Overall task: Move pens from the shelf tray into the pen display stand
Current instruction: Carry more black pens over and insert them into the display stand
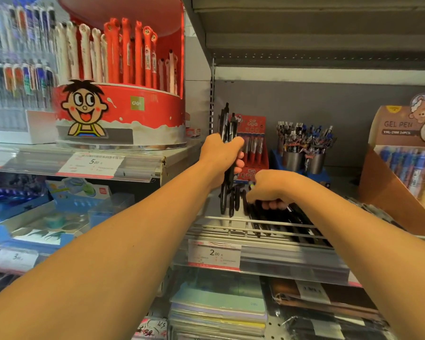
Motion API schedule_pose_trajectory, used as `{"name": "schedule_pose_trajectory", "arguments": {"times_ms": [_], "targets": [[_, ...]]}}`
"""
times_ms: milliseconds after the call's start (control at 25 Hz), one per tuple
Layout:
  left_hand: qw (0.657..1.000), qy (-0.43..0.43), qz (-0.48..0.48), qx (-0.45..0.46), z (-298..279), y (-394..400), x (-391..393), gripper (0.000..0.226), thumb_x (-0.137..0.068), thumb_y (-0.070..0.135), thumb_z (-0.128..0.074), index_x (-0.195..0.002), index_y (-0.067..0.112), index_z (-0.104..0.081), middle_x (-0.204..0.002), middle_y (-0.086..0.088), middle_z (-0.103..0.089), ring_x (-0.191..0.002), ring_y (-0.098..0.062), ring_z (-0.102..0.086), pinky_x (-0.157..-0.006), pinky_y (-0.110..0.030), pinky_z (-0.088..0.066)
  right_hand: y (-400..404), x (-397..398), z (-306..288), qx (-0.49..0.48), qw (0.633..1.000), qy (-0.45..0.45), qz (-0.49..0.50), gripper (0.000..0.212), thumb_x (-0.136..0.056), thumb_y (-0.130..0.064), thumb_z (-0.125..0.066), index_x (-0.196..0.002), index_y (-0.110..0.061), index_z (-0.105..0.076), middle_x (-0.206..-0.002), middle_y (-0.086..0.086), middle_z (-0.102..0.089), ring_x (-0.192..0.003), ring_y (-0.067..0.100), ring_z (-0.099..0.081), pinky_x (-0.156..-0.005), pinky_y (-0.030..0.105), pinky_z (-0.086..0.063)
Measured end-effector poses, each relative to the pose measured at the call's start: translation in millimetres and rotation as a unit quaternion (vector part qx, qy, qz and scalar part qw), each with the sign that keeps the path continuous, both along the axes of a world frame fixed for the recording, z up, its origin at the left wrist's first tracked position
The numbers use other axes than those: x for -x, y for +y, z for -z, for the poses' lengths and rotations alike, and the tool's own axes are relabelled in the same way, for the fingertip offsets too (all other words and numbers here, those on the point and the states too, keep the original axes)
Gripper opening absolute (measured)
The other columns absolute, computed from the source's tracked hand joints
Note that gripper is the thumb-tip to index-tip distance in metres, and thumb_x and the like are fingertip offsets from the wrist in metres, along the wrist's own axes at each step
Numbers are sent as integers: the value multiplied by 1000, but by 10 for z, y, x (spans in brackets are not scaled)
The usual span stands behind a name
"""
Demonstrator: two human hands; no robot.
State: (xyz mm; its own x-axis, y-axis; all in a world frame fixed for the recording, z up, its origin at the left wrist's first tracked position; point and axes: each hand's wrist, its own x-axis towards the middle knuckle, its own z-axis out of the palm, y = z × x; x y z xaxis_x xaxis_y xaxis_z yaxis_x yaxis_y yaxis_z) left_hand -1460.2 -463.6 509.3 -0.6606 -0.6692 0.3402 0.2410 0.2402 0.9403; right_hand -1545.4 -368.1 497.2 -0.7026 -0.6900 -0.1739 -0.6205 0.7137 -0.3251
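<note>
My left hand (221, 155) grips a bundle of black pens (227, 123) held upright, their tips sticking out above and below the fist. My right hand (270, 190) reaches down into the wire shelf tray (231, 223), fingers curled round loose black pens (287, 222) lying there. A small red pen display stand (255, 146) stands just behind my left hand, holding red and white pens. A large round red display stand (123, 116) with a cartoon face holds red and white pens on the shelf to the upper left.
Two metal cups of mixed pens (304, 143) sit at the back. A brown gel pen box (407, 153) stands right. Price labels (214, 253) run along the shelf edges. Notebooks (219, 312) lie on the shelf below, and stationery boxes fill the left shelves.
</note>
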Motion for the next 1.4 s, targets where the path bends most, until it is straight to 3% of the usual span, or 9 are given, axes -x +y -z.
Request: {"name": "schedule_pose_trajectory", "arguments": {"times_ms": [160, 320, 440, 600, 760, 880, 1120, 1240, 1400], "targets": [[1000, 0, -11, 23, 122, 53, 7, 13, -93, 10, -55, -84, 10, -47, -59, -3, -46, -38, -9, -40, -37, -18, -33, 172, 239, 40, 166, 986, -12, 18, 26, -99, -25, -60, -83, -4, -59, -59, 8, -55, -38, 16, -42, -37, 20, -33], [997, 26, 26, 71, 151, 196, -38, 19, -96, 13, -58, -81, 13, -46, -57, -3, -43, -42, -14, -37, -42, -24, -33, 350, 296, -72, 335, 940, 52, 29, 31, -103, -34, -54, -94, -5, -62, -71, 9, -60, -54, 21, -54, -44, 24, -41], [987, 76, 56, 127, -13, 343, -197, 23, -100, 20, -59, -79, 13, -51, -58, -4, -49, -42, -13, -41, -43, -23, -37, 500, 65, -360, 422, 901, 94, 26, 30, -103, -37, -51, -83, -15, -58, -68, 9, -63, -51, 20, -62, -37, 20, -44], [968, 171, 88, 164, -441, 383, -762, 22, -102, 25, -58, -92, 5, -59, -60, -2, -52, -42, -11, -45, -42, -22, -39, 516, -663, -832, 510, 844, 160, -55, 31, -103, -38, -50, -88, -12, -58, -66, 10, -65, -47, 17, -66, -42, 29, -54], [948, 249, 74, 184, -785, 16, -1779, 21, -103, 24, -56, -93, 6, -58, -65, -5, -52, -43, -10, -47, -41, -22, -40, 55, -1693, -1146, 553, 790, 219, -149, 41, -101, -43, -51, -99, -2, -58, -82, 22, -68, -58, 32, -66, -54, 51, -57], [951, 254, 33, 171, -811, -607, -2836, 24, -103, 27, -57, -84, 12, -54, -61, -2, -49, -41, -10, -43, -39, -23, -36, -623, -2657, -1238, 580, 758, 173, -241, 40, -99, -40, -59, -100, 0, -60, -83, 27, -68, -60, 39, -65, -55, 53, -55], [949, 246, -143, 137, -767, -2083, -5159, 25, -101, 26, -59, -80, 17, -50, -57, -1, -44, -37, -9, -37, -38, -19, -28, -2481, -4681, -1237, 596, 710, -21, -374, 38, -93, -25, -72, -97, 10, -59, -72, 26, -64, -40, 16, -54, -38, 28, -44], [940, 229, -223, 119, -686, -2742, -6083, 29, -100, 28, -60, -76, 17, -49, -54, 0, -45, -35, -9, -37, -37, -17, -30, -3348, -5539, -1180, 574, 692, -113, -423, 12, -96, -20, -67, -93, -8, -64, -70, 17, -67, -37, 15, -53, -35, 26, -45], [923, 220, -293, 115, -521, -3599, -6981, 27, -100, 28, -60, -78, 17, -49, -52, 2, -45, -36, -10, -38, -38, -18, -30, -4439, -6358, -1091, 563, 681, -197, -425, 17, -101, -20, -61, -85, -16, -58, -66, 11, -62, -38, 14, -56, -39, 29, -52]]}}
